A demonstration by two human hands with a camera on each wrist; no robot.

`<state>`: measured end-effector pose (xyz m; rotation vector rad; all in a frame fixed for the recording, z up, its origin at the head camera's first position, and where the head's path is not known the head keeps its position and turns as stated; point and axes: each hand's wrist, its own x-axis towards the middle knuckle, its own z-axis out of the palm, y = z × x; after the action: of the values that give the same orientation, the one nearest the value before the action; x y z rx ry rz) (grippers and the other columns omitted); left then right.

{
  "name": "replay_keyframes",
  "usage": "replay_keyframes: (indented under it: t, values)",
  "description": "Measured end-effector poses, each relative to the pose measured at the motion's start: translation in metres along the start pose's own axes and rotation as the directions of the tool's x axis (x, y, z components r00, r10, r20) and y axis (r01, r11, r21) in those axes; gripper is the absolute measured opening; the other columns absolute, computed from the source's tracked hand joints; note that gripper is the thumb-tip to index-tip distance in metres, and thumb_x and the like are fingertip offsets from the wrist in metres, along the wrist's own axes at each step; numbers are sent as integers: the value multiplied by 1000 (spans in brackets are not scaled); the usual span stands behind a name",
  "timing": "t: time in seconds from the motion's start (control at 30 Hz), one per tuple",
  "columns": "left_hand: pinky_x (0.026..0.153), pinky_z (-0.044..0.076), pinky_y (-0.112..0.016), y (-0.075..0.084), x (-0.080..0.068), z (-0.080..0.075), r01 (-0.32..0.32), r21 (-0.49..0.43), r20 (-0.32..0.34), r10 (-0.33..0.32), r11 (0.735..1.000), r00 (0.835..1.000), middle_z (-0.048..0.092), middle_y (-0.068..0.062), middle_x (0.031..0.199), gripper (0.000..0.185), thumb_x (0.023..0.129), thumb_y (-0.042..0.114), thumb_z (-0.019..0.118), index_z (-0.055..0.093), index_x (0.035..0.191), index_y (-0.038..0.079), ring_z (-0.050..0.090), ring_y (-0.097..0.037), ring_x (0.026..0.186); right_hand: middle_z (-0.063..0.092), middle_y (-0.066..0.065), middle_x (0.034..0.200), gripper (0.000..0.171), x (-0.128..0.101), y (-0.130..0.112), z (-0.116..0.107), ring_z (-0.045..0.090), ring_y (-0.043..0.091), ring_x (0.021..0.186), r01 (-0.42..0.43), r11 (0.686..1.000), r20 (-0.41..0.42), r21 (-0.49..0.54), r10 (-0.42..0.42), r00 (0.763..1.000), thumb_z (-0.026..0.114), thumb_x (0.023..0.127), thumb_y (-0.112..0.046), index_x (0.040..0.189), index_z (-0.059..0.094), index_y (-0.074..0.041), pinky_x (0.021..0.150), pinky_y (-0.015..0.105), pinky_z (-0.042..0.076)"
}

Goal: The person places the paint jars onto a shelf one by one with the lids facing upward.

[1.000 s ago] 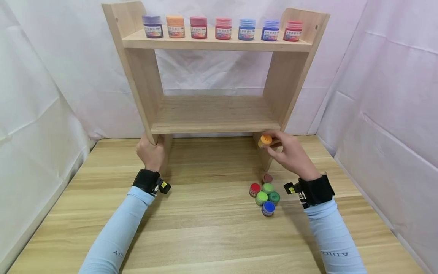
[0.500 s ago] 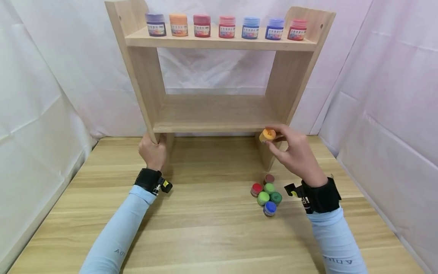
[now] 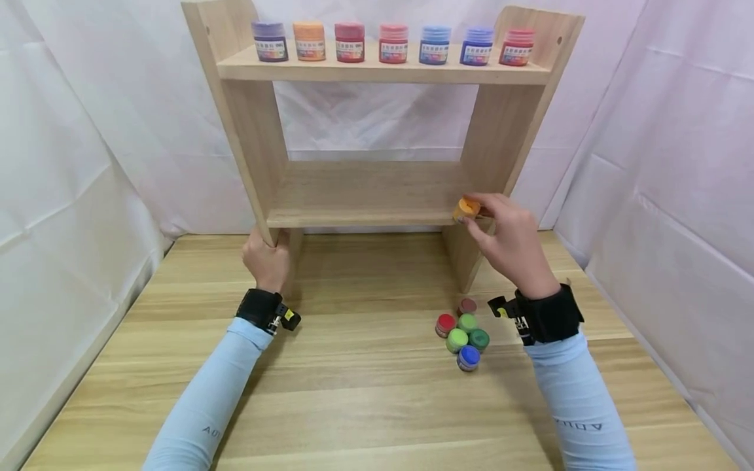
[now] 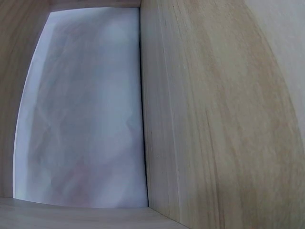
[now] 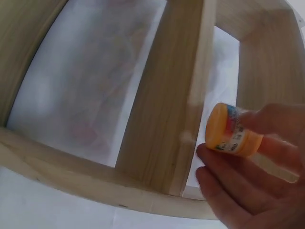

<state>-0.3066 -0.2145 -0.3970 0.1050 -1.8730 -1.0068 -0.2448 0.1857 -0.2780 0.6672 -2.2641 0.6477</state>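
Observation:
My right hand point(image 3: 514, 239) pinches an orange paint jar point(image 5: 233, 129) between thumb and fingers. In the head view the jar overlaps the right end of the middle shelf board's front edge. My left hand point(image 3: 266, 263) grips the left side panel of the wooden shelf point(image 3: 365, 218) low down, its fingertips hidden behind the wood. The left wrist view shows only shelf boards and white cloth, without the hand.
Several paint jars line the top board, from a purple jar point(image 3: 270, 42) to a red jar point(image 3: 517, 47). On the table point(image 3: 330, 392), a cluster with a blue-lidded jar point(image 3: 468, 357) and a red-lidded jar point(image 3: 446, 324) sits front right. White cloth point(image 3: 677, 163) surrounds the table.
My right hand has lifted the orange jar from below the middle board up to its front edge. The left hand keeps its grip on the side panel. The head view has shifted slightly.

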Motion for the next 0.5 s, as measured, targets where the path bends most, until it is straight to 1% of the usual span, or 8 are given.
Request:
replay_keyframes:
  t: [0.1,0.2,0.33,0.5]
  values:
    - [62,32,-40,1,0,1,-6,-6,5,6,1000,1000,60,-20,72,23,93,19,69,68,96,-4,50,-34,63,71,24,115,30,3,0,4,73,37,97,7,997,9,-71,-6,1000,71,94,-4,123,69,6,81,48,61]
    - [61,30,-40,2,0,0,-6,-4,-1,6,1000,1000,55,-18,69,23,92,19,69,66,90,-4,48,-33,63,68,26,114,29,5,-2,8,72,39,96,2,991,13,-135,0,1000,69,97,-7,122,69,7,79,49,61]
    - [62,30,-42,3,0,-1,-3,-4,-5,3,1000,1000,54,-19,69,22,92,18,69,64,88,-4,48,-35,64,64,26,119,30,10,-7,11,69,41,102,-29,984,17,-178,32,999,67,99,-9,124,68,8,86,51,59]
    - [62,31,-42,4,0,1,5,-12,-1,-5,1000,1000,59,-21,72,22,92,17,69,67,92,-4,50,-36,65,65,25,118,29,18,-9,14,68,42,102,-71,976,20,-204,77,997,67,99,-8,123,68,8,90,53,58]
